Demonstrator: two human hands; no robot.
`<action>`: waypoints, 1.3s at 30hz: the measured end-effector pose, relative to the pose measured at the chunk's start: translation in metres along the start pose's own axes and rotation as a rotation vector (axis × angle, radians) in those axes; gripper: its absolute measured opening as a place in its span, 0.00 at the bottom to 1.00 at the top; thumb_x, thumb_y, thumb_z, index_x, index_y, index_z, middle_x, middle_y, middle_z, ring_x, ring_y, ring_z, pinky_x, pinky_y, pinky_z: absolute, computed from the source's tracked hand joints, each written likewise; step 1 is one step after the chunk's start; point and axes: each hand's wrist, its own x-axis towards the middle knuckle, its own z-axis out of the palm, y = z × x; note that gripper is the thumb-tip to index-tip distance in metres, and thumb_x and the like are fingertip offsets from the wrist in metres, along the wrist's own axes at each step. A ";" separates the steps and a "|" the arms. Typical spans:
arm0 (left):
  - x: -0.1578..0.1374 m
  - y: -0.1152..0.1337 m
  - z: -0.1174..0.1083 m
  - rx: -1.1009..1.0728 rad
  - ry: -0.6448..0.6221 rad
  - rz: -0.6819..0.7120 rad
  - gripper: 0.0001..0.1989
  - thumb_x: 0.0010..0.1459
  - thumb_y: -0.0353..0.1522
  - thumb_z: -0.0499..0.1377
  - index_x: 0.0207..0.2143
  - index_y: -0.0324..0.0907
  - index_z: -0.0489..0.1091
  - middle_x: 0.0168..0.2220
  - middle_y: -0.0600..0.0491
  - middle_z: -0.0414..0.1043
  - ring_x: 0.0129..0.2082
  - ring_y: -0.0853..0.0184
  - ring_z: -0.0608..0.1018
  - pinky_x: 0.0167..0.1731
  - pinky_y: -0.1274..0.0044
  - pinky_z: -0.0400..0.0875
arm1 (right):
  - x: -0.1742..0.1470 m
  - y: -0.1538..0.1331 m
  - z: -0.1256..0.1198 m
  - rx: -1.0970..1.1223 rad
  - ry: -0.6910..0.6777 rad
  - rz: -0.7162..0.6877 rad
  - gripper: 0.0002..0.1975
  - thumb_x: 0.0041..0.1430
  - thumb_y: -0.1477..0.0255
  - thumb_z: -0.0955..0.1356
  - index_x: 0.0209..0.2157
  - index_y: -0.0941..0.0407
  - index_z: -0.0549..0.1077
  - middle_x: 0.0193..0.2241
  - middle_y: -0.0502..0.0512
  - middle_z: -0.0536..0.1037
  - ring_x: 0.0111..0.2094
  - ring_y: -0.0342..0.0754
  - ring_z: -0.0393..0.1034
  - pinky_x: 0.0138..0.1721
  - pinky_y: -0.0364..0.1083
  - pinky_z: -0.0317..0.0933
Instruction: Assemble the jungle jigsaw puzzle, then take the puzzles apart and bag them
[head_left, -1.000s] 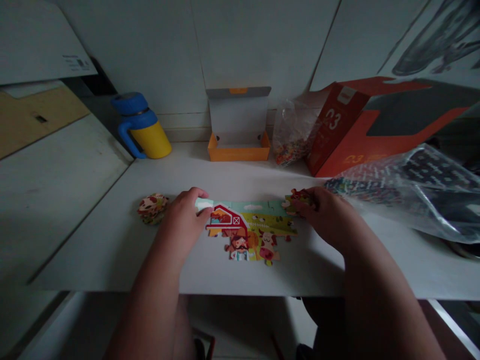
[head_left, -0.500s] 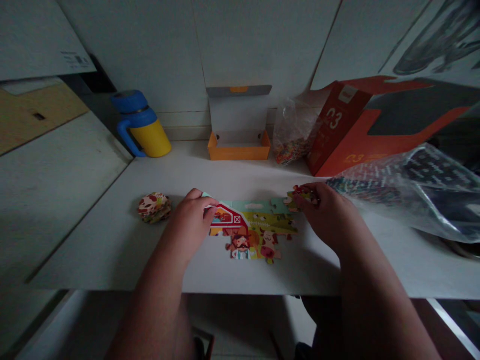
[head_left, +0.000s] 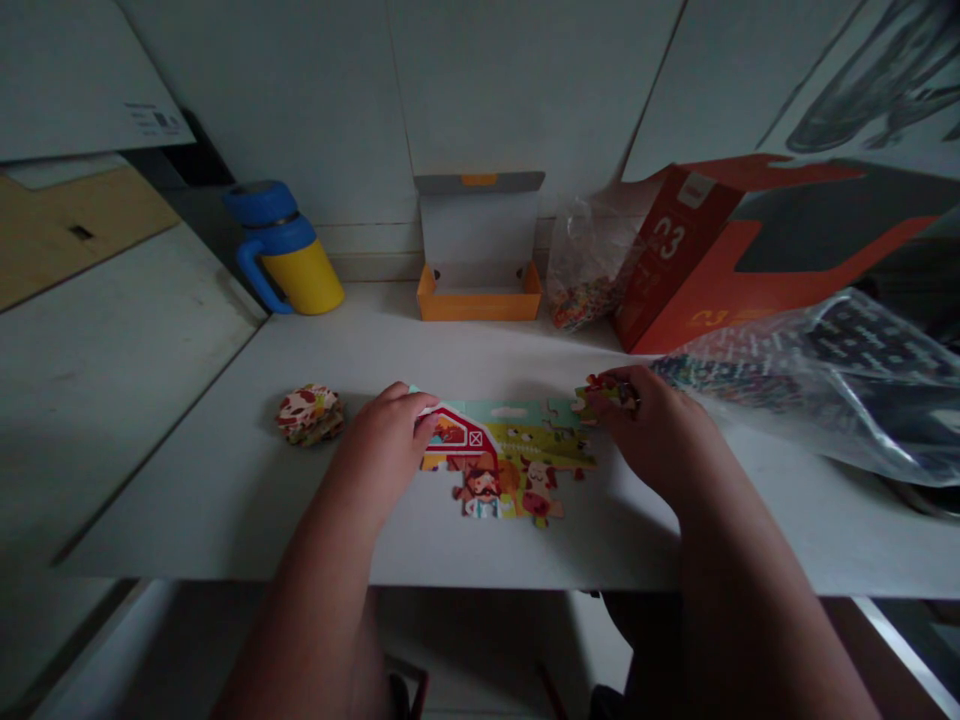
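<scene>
A partly assembled jigsaw puzzle point(head_left: 517, 445) lies flat on the white table, showing a red barn, a farmer and a cow. My left hand point(head_left: 394, 430) grips its left edge, thumb and forefinger bent over the barn; the pieces beneath are hidden. At the puzzle's upper right, my right hand point(head_left: 641, 415) pinches a small green and red jigsaw piece point(head_left: 592, 393), partly covered by the fingers. That piece is right against the sky and grass part; I cannot tell whether it is locked in. A stack of loose jigsaw pieces point(head_left: 309, 414) sits left of my left hand.
Behind the puzzle stands an open orange box point(head_left: 478, 306). A blue and yellow jug point(head_left: 300, 270) is at the back left. To the right are a clear bag of colourful bits point(head_left: 585, 300), a large red box point(head_left: 675, 270) and another plastic bag point(head_left: 817, 380).
The held piece and its neighbouring sky piece have shifted slightly, and the gap beside the sky part looks narrower. My left hand has moved very slightly right.
</scene>
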 end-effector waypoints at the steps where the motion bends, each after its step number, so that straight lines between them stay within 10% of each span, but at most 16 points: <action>1: 0.000 0.000 0.000 0.000 -0.002 0.004 0.12 0.70 0.31 0.57 0.48 0.44 0.81 0.44 0.47 0.78 0.43 0.59 0.81 0.49 0.68 0.75 | 0.000 -0.001 -0.001 0.004 0.009 0.002 0.16 0.66 0.60 0.68 0.48 0.55 0.77 0.42 0.64 0.84 0.39 0.60 0.79 0.38 0.52 0.64; 17: -0.007 0.005 -0.003 -0.067 0.035 -0.186 0.23 0.70 0.33 0.60 0.65 0.42 0.65 0.44 0.44 0.82 0.41 0.55 0.83 0.42 0.68 0.73 | -0.005 -0.012 0.000 0.059 -0.240 -0.140 0.14 0.69 0.64 0.67 0.51 0.54 0.75 0.40 0.59 0.85 0.38 0.55 0.79 0.37 0.49 0.65; 39: -0.006 0.000 -0.006 -0.298 0.060 -0.276 0.10 0.61 0.36 0.65 0.42 0.48 0.68 0.39 0.55 0.80 0.37 0.62 0.80 0.36 0.73 0.67 | -0.004 -0.011 0.003 0.034 -0.264 -0.144 0.13 0.71 0.64 0.65 0.51 0.53 0.74 0.43 0.60 0.84 0.43 0.57 0.80 0.42 0.51 0.68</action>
